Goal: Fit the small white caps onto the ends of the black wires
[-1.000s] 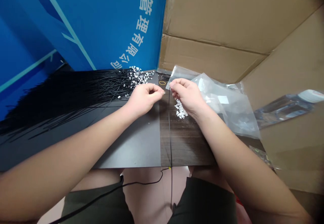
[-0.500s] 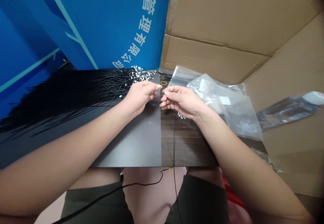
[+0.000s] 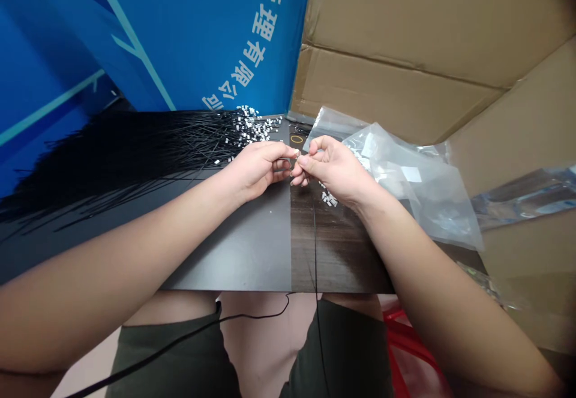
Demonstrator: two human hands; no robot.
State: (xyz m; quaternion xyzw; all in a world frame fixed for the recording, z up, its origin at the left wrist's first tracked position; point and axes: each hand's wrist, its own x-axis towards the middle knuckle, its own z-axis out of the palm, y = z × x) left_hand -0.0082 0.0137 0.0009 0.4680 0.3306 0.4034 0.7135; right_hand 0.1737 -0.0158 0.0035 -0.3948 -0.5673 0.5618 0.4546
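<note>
Small white piece (image 3: 297, 154) pinched right at the fingertips, where the left hand (image 3: 256, 170) and right hand (image 3: 335, 170) now meet, together above the seam of the two-tone board (image 3: 252, 248), with no gap left as in the earlier frame. Thin black cord (image 3: 314, 248) running down from the right hand across the wood-grain half and past the board's near edge. Just below the right hand, a heap of white pieces (image 3: 329, 198), more of it showing than before. Beyond the left hand, a long fan of black cords (image 3: 148, 152) tipped with more white pieces. To the right, clear plastic bags (image 3: 418, 188) against cardboard (image 3: 405, 38). Behind, a blue printed banner (image 3: 180, 32). At lower right, a red plastic frame (image 3: 405, 350), more of it in view.
</note>
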